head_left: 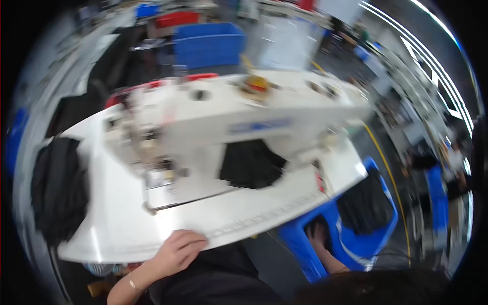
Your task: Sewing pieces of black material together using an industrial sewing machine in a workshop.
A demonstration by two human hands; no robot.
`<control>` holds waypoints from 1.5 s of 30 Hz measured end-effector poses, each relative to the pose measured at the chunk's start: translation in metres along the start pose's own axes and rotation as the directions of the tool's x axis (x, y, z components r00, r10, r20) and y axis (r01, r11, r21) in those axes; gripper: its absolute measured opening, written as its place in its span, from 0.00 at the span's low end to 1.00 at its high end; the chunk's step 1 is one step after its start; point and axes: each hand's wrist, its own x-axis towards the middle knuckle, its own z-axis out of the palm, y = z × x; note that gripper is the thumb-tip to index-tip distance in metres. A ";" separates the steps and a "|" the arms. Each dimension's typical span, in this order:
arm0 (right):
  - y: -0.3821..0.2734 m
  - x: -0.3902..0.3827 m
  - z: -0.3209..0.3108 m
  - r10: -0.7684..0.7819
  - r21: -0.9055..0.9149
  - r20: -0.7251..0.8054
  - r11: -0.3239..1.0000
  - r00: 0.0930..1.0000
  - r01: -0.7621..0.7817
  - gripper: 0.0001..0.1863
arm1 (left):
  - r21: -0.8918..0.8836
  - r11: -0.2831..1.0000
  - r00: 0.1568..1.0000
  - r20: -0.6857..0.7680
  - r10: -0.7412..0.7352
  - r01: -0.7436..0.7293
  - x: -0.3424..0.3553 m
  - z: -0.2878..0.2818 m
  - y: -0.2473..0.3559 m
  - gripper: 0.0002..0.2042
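Note:
A white sewing machine (203, 112) is mounted on a white table (112, 213), slightly blurred. My left hand (183, 246) rests at the table's front edge, fingers curled on it. My right hand (320, 239) reaches down into a blue bin (300, 249) at the lower right, beside dark cloth in it; its fingertips are too blurred and shadowed to read. More black cloth (366, 203) fills the bin's far part. A black bundle of fabric (58, 188) lies on the table's left end, and a black piece (249, 162) lies under the machine's arm.
Behind the machine stand a blue crate (208, 46), a red container (175, 19) and a pale translucent container (287, 40). A yellow floor line (386, 162) runs along the right aisle, where another person (452, 157) is near more workstations.

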 end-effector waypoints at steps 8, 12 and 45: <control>-0.196 -0.091 -0.228 -0.770 -0.322 -0.417 0.622 0.482 0.714 0.12 | 0.071 0.893 0.833 -0.399 -0.383 0.445 -0.078 -0.108 -0.004 0.04; -0.334 -0.117 -0.232 -0.921 -0.212 -0.357 0.242 0.156 0.947 0.10 | 0.344 0.742 0.637 -0.757 -0.143 0.575 -0.125 -0.184 -0.013 0.10; -0.716 -0.109 -0.376 -0.271 0.348 -0.935 -0.579 0.229 0.738 0.17 | 0.566 0.285 0.593 -0.486 -0.642 0.774 -0.141 -0.317 -0.132 0.17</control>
